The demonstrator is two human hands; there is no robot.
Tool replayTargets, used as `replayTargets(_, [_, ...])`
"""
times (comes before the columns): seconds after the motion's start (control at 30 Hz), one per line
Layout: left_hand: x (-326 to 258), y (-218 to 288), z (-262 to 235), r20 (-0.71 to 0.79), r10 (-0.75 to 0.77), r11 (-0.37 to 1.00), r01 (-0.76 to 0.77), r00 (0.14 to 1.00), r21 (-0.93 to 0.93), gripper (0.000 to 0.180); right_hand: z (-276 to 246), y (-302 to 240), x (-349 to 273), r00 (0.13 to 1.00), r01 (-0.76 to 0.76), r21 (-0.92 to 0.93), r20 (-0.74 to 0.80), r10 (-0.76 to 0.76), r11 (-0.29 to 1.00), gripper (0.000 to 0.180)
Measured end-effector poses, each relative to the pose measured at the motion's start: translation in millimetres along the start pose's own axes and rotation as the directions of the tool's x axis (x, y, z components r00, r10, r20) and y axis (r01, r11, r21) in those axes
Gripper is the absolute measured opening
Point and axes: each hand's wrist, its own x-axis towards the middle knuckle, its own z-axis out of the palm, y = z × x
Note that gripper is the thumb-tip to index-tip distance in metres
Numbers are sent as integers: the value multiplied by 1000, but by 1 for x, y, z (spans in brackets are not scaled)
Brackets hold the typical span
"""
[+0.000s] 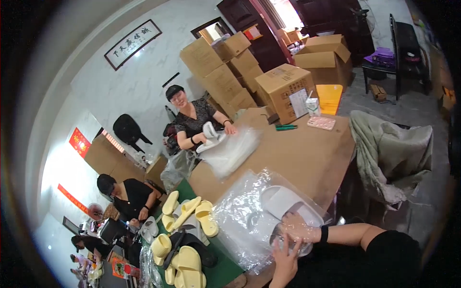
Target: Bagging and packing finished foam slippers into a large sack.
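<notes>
Two hands are working at the near edge of a brown cardboard-covered table (pixel 307 158) in the head view. The right hand (pixel 301 228) is reaching in from the right with a dark band at its wrist, and it is sitting inside a clear plastic bag (pixel 245 216), fingers curled narrowly over the heel of a white slipper (pixel 288 204); whether it is truly gripping the slipper I cannot tell. The left hand (pixel 284 261) is coming up from the lower edge with fingers spread wide, pressing against the bag's near side just below the slipper. The slipper is lying sole-flat inside the bag, near the table's front corner. To the left, a heap of pale yellow slippers (pixel 187 230) is lying on a green surface, with a dark slipper among them. Across the table, a person in a patterned dark top (pixel 194 120) is holding another white slipper over a stack of clear bags (pixel 230 151). Further back, brown cartons (pixel 283 89) are standing stacked, and a grey-green cloth (pixel 389 153) is draping over a chair to the right.
</notes>
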Motion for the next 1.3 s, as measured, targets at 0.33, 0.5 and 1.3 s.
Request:
replayTargets(0.33, [-7, -18, 28, -104, -239, 964, 249, 965, 91, 58, 61, 32, 52, 977, -107, 19, 189, 101, 994, 59])
replayTargets(0.5, [-30, -31, 60, -112, -347, 919, 361, 931, 158, 68, 51, 26, 5, 972, -93, 4, 216, 90, 996, 75])
replayTargets(1.3, [-42, -52, 99, -684, -568, 818, 410, 459, -404, 19, 26, 7, -10, 954, -248, 132, 206, 218, 960, 85])
